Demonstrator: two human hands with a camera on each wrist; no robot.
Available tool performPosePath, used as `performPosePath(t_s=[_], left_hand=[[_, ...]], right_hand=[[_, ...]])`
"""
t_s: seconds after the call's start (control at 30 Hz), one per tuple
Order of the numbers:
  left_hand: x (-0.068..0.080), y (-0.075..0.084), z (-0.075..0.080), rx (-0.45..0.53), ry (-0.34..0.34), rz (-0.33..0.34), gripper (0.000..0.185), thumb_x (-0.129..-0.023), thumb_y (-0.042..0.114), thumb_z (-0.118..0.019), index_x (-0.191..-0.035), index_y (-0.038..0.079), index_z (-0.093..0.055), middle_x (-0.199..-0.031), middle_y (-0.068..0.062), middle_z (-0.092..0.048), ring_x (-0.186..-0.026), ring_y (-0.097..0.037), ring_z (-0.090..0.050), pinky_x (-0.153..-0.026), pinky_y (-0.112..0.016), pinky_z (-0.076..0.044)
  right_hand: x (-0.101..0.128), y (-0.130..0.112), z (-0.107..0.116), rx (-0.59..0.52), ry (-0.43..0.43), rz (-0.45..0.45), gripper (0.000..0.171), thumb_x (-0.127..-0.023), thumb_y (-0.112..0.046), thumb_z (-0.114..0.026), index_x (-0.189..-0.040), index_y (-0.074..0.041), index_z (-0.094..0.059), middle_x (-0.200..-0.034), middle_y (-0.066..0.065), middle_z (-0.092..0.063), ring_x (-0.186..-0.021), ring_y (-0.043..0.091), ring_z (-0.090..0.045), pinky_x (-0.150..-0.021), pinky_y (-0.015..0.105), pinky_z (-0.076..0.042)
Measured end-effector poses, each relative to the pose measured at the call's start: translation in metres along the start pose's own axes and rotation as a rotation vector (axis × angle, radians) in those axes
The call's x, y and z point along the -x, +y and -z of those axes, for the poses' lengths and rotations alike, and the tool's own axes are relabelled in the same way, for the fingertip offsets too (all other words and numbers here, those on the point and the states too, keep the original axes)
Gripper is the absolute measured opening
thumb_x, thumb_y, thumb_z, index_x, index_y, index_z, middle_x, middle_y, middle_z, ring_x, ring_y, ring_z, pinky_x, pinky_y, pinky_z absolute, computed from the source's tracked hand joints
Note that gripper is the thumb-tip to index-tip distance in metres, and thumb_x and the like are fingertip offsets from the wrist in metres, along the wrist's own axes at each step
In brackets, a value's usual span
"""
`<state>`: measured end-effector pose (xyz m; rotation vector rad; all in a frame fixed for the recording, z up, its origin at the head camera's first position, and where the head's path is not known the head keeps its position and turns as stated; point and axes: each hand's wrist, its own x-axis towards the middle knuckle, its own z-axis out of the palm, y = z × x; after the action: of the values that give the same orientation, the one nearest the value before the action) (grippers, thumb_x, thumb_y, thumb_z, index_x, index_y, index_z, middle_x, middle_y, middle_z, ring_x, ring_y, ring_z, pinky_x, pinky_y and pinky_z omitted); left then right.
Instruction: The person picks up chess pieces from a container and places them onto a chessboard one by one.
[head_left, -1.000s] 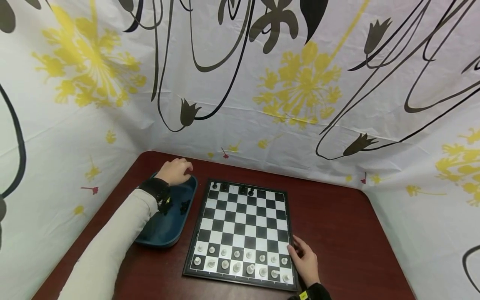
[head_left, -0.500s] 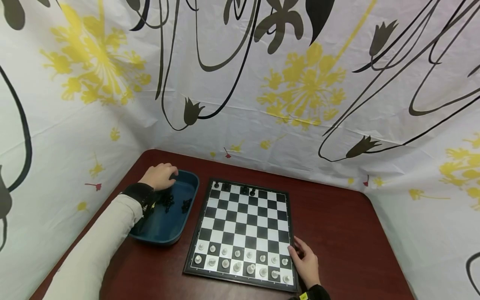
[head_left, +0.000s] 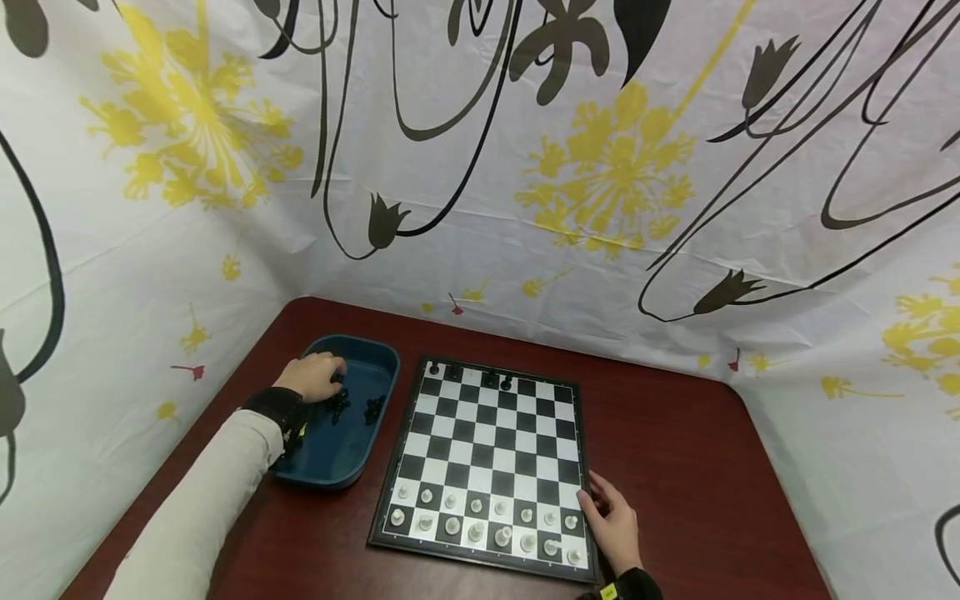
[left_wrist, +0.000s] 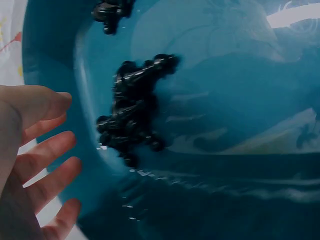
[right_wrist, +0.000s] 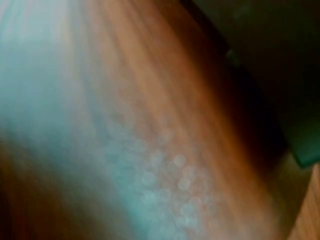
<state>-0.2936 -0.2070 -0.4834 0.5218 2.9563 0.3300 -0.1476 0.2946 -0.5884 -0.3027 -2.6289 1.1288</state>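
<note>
My left hand (head_left: 310, 377) reaches into the blue tray (head_left: 393, 367), over a heap of black chess pieces (left_wrist: 132, 102). In the left wrist view its fingers are apart and loosely bent beside the heap, with nothing between them. On the table lies a black-and-white chessboard (head_left: 483, 433). Two rows of white chess pieces (head_left: 476, 530) stand along its near side, and several black chess pieces (head_left: 491, 379) stand on its far row. My right hand (head_left: 617, 527) holds the board's right edge near the front corner, thumb at the border; its other fingers are partly hidden.
Another small cluster of black pieces (head_left: 373, 408) lies against the tray's right side. The tray stands left of the board on the dark red table (head_left: 675, 450). A white patterned cloth (head_left: 465, 167) surrounds the table's back and sides. The right wrist view is mostly blurred.
My left hand has moved left and down, from above the tray's far end to the heap of black pieces inside. The right hand has stayed at the board's edge.
</note>
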Motion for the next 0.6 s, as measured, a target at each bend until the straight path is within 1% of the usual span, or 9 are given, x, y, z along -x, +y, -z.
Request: performPosePath(t_s=[0.17,0.33,0.43,0.53,0.6], left_hand=[[-0.004,0.0,-0.01,-0.001,-0.018,0.006,0.027,-0.082,0.016,-0.063,-0.107,0.004,-0.061,-0.101,-0.015,-0.059,-0.089,-0.031,-0.057,-0.07,-0.046,-0.046],[-0.011,0.002,-0.017,0.007,-0.013,0.022,0.03,-0.082,0.015,-0.063,-0.109,0.003,-0.06,-0.104,-0.017,-0.056,-0.093,-0.033,-0.055,-0.075,-0.051,-0.044],[-0.015,0.0,-0.022,-0.033,-0.012,0.042,0.031,-0.083,0.016,-0.062,-0.111,0.003,-0.06,-0.106,-0.019,-0.054,-0.094,-0.035,-0.054,-0.076,-0.053,-0.044],[-0.016,0.0,-0.025,-0.079,-0.032,0.063,0.032,-0.082,0.015,-0.062,-0.111,0.001,-0.06,-0.105,-0.021,-0.053,-0.092,-0.036,-0.054,-0.074,-0.051,-0.046],[-0.016,0.001,-0.027,-0.092,-0.034,0.078,0.031,-0.082,0.015,-0.063,-0.109,0.0,-0.061,-0.102,-0.021,-0.054,-0.09,-0.035,-0.055,-0.073,-0.049,-0.047]], right_hand=[[-0.001,0.001,0.001,0.009,0.006,-0.012,0.04,-0.08,-0.024,-0.069,-0.115,-0.007,-0.061,-0.093,0.009,-0.068,-0.063,0.004,-0.051,-0.057,0.022,-0.042],[-0.001,0.0,0.002,0.01,0.013,-0.003,0.039,-0.08,-0.023,-0.069,-0.115,-0.006,-0.061,-0.093,0.009,-0.068,-0.063,0.004,-0.051,-0.057,0.022,-0.042],[-0.001,-0.002,0.003,0.008,0.0,-0.005,0.04,-0.081,-0.024,-0.069,-0.116,-0.005,-0.061,-0.093,0.009,-0.068,-0.063,0.004,-0.051,-0.057,0.022,-0.042],[0.0,-0.003,0.003,0.005,-0.011,-0.019,0.041,-0.08,-0.024,-0.069,-0.116,-0.006,-0.061,-0.093,0.008,-0.068,-0.063,0.004,-0.051,-0.057,0.022,-0.042],[0.0,-0.003,0.003,0.005,-0.012,-0.02,0.041,-0.08,-0.025,-0.069,-0.116,-0.006,-0.061,-0.093,0.008,-0.068,-0.064,0.004,-0.051,-0.057,0.022,-0.042]])
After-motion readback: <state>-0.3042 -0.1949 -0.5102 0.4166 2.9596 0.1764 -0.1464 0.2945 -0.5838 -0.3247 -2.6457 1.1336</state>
